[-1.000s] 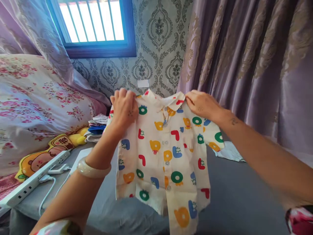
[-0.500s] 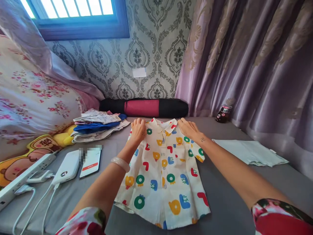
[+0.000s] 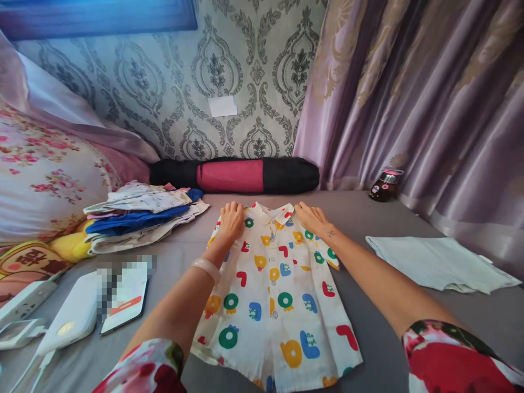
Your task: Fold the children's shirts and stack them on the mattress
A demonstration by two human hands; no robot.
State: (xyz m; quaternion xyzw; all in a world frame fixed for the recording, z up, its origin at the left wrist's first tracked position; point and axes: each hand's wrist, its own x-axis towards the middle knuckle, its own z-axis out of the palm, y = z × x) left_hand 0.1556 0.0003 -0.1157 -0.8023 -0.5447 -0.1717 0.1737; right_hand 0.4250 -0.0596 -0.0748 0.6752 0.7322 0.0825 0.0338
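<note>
A small white short-sleeved shirt (image 3: 262, 305), printed with coloured letters, lies front side up with its collar away from me. My left hand (image 3: 231, 221) is closed on its left shoulder, beside the collar. On the other side of the collar, my right hand (image 3: 311, 217) grips the right shoulder, fingers curled over the edge. The buttons run down the middle of the shirt. My left forearm covers part of the left sleeve, and the fingertips of both hands are partly hidden.
Left of the shirt are a stack of folded clothes (image 3: 143, 210), a phone (image 3: 126, 297), a white power bank (image 3: 73, 311) and a power strip (image 3: 27, 300). A folded pale cloth (image 3: 442, 262) lies right. Behind are a black-and-red roll (image 3: 233, 176) and a dark bottle (image 3: 385, 185).
The view has tilted down and come closer, so the window has mostly left the top. Both hands keep their hold on the shirt's shoulders, and the shirt looks almost unchanged.
</note>
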